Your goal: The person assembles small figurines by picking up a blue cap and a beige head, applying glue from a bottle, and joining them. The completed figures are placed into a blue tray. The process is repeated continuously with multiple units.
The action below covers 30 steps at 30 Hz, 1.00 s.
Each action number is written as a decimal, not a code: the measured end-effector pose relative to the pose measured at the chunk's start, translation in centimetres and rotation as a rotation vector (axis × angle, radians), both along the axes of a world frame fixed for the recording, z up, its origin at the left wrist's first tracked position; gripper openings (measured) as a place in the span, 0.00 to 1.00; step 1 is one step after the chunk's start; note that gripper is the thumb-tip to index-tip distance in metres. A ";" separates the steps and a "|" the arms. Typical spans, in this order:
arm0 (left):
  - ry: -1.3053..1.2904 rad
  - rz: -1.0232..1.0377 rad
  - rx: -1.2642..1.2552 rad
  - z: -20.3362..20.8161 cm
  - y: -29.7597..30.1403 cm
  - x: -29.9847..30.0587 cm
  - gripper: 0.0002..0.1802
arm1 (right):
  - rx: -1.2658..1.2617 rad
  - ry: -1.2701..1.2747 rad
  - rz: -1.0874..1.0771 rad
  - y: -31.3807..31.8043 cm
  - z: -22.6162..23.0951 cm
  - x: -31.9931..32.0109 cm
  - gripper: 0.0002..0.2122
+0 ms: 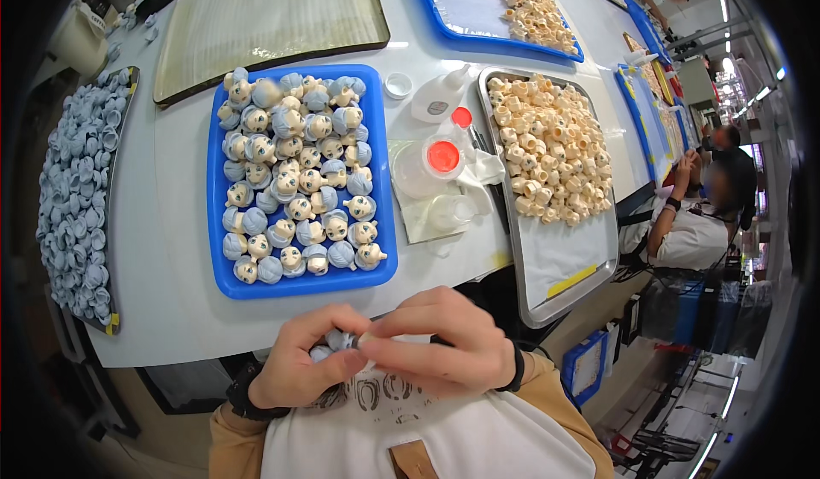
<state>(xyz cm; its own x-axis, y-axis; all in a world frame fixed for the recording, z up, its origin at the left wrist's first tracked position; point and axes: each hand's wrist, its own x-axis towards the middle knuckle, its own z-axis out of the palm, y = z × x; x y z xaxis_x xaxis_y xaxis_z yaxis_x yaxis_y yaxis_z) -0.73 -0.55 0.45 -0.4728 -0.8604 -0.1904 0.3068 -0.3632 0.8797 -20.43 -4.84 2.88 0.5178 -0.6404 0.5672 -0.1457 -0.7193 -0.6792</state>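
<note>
Close to my body, just off the near table edge, my left hand (pixel 301 361) is closed around a small blue-haired doll head (pixel 337 341), mostly covered by the fingers. My right hand (pixel 446 341) meets it from the other side, its fingertips pinched at the doll head's right end. Something pale shows between the fingertips, too small to make out. Beyond my hands lies a blue tray (pixel 215 214) filled with finished-looking doll heads (pixel 290 122), with blue-grey hair and painted eyes.
Blue-grey hair pieces (pixel 81 193) fill a tray at left. Cream hollow parts (pixel 551 150) lie in a metal tray (pixel 559 261) at right. Bottles (pixel 440 95) and a red-lidded container (pixel 442 156) stand between the trays. A co-worker (pixel 692 214) sits at far right.
</note>
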 end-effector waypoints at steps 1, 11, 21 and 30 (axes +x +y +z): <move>0.019 0.027 0.055 0.2 0.2 -0.1 0.13 | 0.009 -0.007 -0.014 -0.3 0.1 -0.2 0.16; 0.124 0.195 0.119 0.9 0.0 -0.4 0.17 | 0.080 0.286 -0.625 -4.0 0.1 -4.4 0.13; 0.086 0.095 0.139 0.0 0.2 0.3 0.17 | 0.075 0.195 -0.544 -5.2 -0.2 -6.2 0.13; -0.042 0.154 0.123 0.5 0.2 0.0 0.18 | 0.129 0.271 -0.444 -4.8 0.1 -6.3 0.12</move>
<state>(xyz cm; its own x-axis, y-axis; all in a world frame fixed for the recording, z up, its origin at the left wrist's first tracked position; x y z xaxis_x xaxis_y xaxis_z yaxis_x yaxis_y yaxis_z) -0.73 -0.32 0.96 -0.3269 -0.8909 -0.3154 0.3306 -0.4204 0.8450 -26.75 -9.68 3.01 0.2984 -0.8867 0.3531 -0.5995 -0.4620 -0.6536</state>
